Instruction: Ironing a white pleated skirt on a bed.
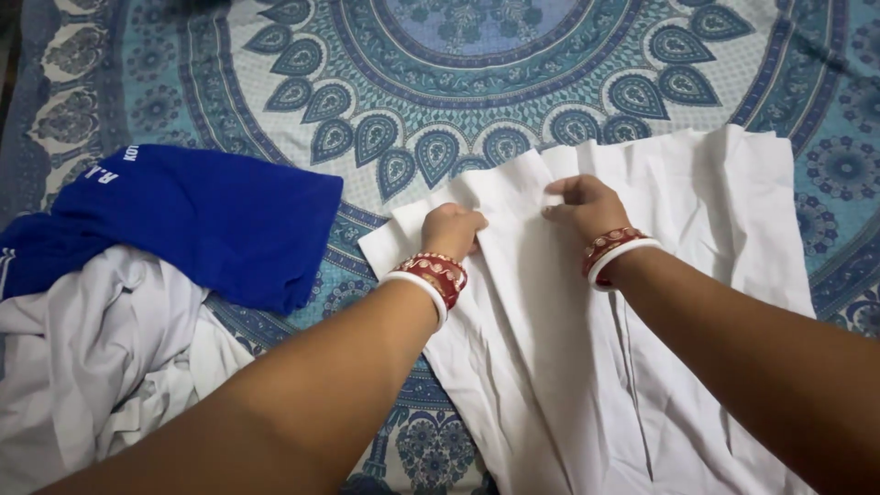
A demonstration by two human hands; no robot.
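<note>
Nearest the camera, two bare forearms reach forward over a white garment (587, 367), each wrist ringed with a red patterned bangle beside a plain white one. That garment is thin, smooth cotton, spread flat with long soft creases running away from the wrists, its upper edge folded into overlapping flaps just beyond the knuckles.

At the left hand (451, 229), the grip is pressed together: fingers curled into a loose fist, pinching a fold of the white cloth near its upper left corner. Just to the right of it, close but apart, the right hand (582, 206) bends at the wrist with fingertips drawn together, nipping the edge of another fold of the same cloth.

Well to the left of the left grip lies a crumpled pale grey-white heap of cloth (92, 357), rumpled and bunched. Resting on its far side is a deep blue garment (211, 220), soft knit, loosely folded, with small white lettering at its far left corner, too small to make out.

Under everything is a bedsheet (458, 82), printed in teal, blue and white with rings of teardrop motifs and floral borders around a round centre beyond both grips.
</note>
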